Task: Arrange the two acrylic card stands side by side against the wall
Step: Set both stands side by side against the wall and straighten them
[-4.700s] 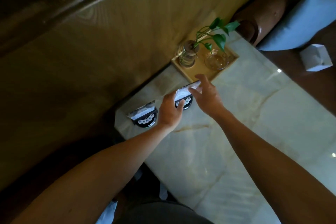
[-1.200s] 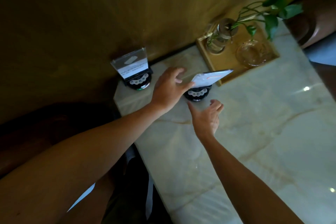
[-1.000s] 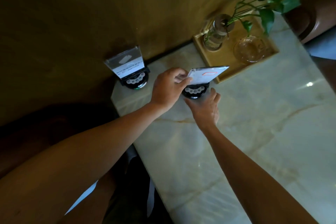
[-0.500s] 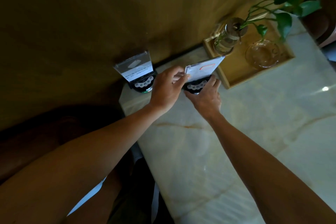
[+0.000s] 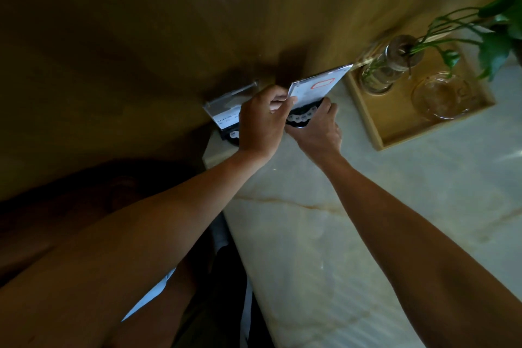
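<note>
Against the brown wood-grain wall (image 5: 282, 8), on the pale marble worktop (image 5: 339, 234), the left hand (image 5: 261, 124) pinches the clear acrylic card stand with a red-outlined label (image 5: 317, 86); the right hand (image 5: 316, 128) grips its black round base. Beside it, half hidden, the second acrylic stand (image 5: 223, 109) reads "WIFI".

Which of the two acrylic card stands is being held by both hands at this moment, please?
The right-hand stand, with the red-outlined box on its card: the left hand pinches its panel, the right hand holds its base. The stand in the corner is untouched.
</note>
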